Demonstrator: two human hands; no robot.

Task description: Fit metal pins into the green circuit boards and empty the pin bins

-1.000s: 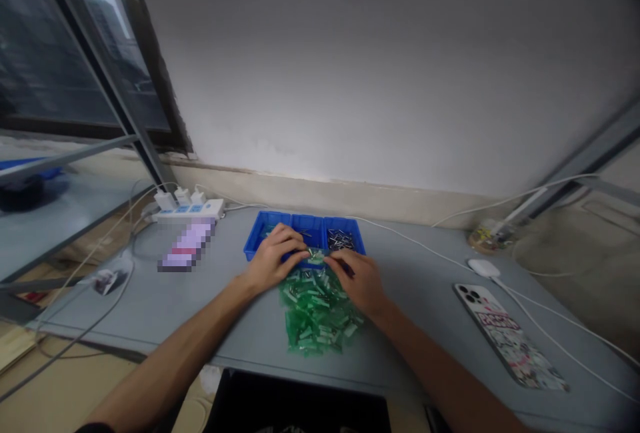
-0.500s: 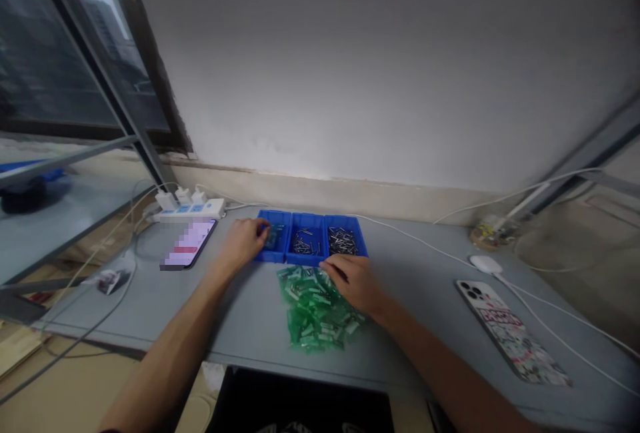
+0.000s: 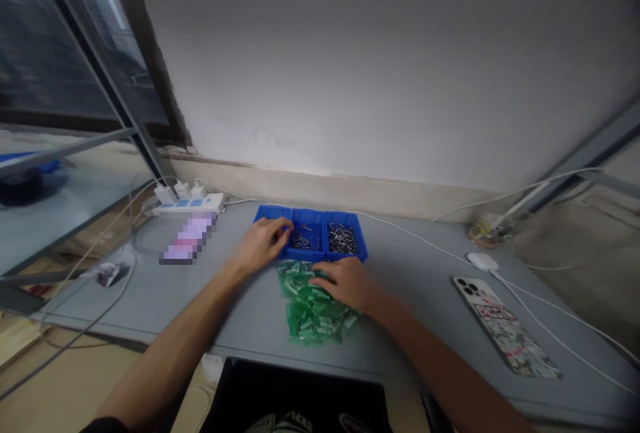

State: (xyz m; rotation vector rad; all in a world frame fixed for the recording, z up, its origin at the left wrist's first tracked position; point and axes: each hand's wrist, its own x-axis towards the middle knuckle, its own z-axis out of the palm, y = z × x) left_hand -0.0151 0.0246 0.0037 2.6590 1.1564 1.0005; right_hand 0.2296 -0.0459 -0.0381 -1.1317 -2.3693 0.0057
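Left hand: The left hand is at the divide between the left bin and the middle bin, fingers bent and thumb below them; whether it pinches anything cannot be told.
Right hand: The right hand extends over the upper right of the packet pile, thumb and forefinger spread apart with a gap between their tips; contact with the packets beneath cannot be told.
Packet pile: Small green packets lie heaped on the grey table, in front of the bins and between the two forearms; pale strips show on many of them.
Blue bins: Three stand side by side against one another; the left one is partly covered by the hand, its contents mostly hidden.
Metal pieces: Slender loose pins lie crisscrossed in the right bin; a sparser scatter occupies the middle one.
Left of table: A phone with a blurred-out screen lies near a white power strip bearing several plugs.
Right of table: A phone in a patterned case lies camera side up, near a small white rounded case and a clear container.
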